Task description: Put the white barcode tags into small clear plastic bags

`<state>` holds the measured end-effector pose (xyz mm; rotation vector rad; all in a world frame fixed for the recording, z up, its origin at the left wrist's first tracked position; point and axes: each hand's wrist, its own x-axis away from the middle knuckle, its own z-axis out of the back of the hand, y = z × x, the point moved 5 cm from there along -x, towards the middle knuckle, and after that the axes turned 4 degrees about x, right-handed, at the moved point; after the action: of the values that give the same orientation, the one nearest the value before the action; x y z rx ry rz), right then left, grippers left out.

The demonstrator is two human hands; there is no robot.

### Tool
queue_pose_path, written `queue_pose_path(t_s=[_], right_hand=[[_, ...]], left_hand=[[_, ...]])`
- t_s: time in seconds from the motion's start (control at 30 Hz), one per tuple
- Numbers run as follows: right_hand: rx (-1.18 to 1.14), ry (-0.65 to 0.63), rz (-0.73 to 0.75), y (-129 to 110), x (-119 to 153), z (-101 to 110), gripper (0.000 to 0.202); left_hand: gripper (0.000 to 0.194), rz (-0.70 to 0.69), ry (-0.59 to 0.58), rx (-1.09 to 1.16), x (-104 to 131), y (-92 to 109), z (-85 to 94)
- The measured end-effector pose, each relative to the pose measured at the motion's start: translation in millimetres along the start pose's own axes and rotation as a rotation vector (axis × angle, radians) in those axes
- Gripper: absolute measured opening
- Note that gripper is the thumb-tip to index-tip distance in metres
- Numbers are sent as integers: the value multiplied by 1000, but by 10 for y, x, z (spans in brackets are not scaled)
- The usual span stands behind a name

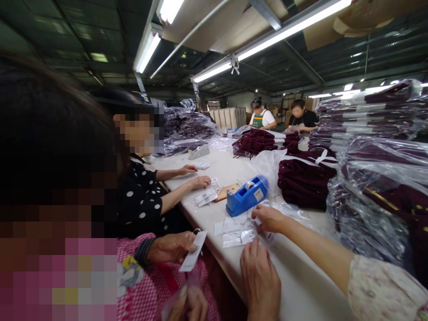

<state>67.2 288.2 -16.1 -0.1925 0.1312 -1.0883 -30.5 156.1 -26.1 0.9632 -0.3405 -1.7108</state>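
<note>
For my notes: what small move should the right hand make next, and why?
Perhaps draw one of the white tags free: they lie close together, the right hand is at their edge, with the left hand near enough to steady them.

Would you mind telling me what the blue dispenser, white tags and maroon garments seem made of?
Dispenser: probably hard plastic, smooth, with soft highlights. Tags: likely card, perhaps coated, flat with straight edges. Garments: soft fabric, possibly knit, matte, bulging in folds.

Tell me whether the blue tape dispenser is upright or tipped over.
Upright: the blue tape dispenser sits base-down on the white table, its roll showing at the top.
</note>
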Motion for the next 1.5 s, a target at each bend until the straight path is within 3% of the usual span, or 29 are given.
queue_pose_path(t_s=[0.1, 0.17, 0.27, 0.33, 0.4, 0.47, 0.5, 0.6, 0.63, 0.7, 0.97, 1.17, 1.27, 1.37, 1.5], right_hand=[[-27, -19, 36, 8, 8, -15, 33], [-40, -41, 54, 24, 12, -13, 34], [-49, -70, 61, 49, 5, 6, 41], [-55, -79, 55, 43, -11, 13, 40], [-58, -74, 39, 12, -32, 5, 33], [-56, -60, 5, -31, -50, -18, 28], [-54, -50, -15, -50, -55, -32, 27], [-72, -14, -61, -73, -42, -50, 25], [-87, -2, -71, -61, -26, -45, 24], [-131, 20, -87, -9, 24, -14, 24], [-434, 123, -108, 251, 334, 202, 10], [-693, 152, -155, 368, 403, 155, 11], [-801, 143, -158, 357, 382, 115, 17], [-929, 138, -140, 296, 374, 161, 23], [-1107, 111, -112, 204, 449, 343, 29]], left_hand=[[41, -46, 131, -101, 140, -147, -8], [46, -52, 271, -156, 306, -383, 241], [55, -71, 323, -185, 452, -808, 879], [65, -268, 151, -262, 396, -879, 1159], [61, -286, 62, -326, 258, -812, 1216], [56, -179, 123, -342, 113, -585, 1022], [51, -95, 151, -323, 63, -450, 838], [32, -82, 80, -294, 24, -30, 166], [30, -56, 41, -271, 34, 29, 8], [29, -24, -5, -247, 61, 57, -140], [28, -13, -10, -275, 37, -51, -68], [29, -57, 30, -274, 33, 1, -79], [32, -120, 30, -227, 20, 103, -54], [33, -188, -59, -128, 6, 209, -79], [25, -71, -69, 7, -52, 154, -92]])
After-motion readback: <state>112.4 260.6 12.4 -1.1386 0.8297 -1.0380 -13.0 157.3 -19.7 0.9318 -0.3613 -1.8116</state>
